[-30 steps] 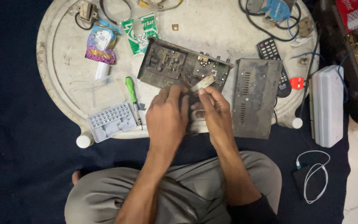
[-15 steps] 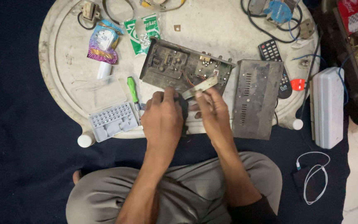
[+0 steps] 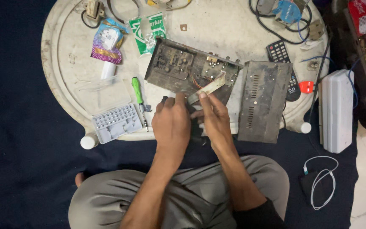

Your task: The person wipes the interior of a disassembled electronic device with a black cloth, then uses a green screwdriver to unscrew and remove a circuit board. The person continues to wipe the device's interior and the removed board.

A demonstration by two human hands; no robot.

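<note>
Head view: we pinched the flat ribbon cable (image 3: 206, 90) between left hand (image 3: 172, 123) and right hand (image 3: 214, 118), mid-detachment from the open circuit chassis (image 3: 178, 63) just beyond our fingers; freeing it likely needed a gentle, straight pull.

Just one view here — head cam looking pretty much straight down, fairly close, at a round white table (image 3: 64, 51) filling the upper frame, with the person's crossed legs (image 3: 106, 199) along the bottom.

Even, soft overhead light, no hard shadows. White round table (image 3: 217, 29) well exposed, slightly washed out near the top edge. Dark blue floor cloth (image 3: 18, 161) is underexposed, detail lost. Both hands mildly soft, probably motion blur. Right edge dim and cluttered. Slight wide-angle bending at the corners.
</note>
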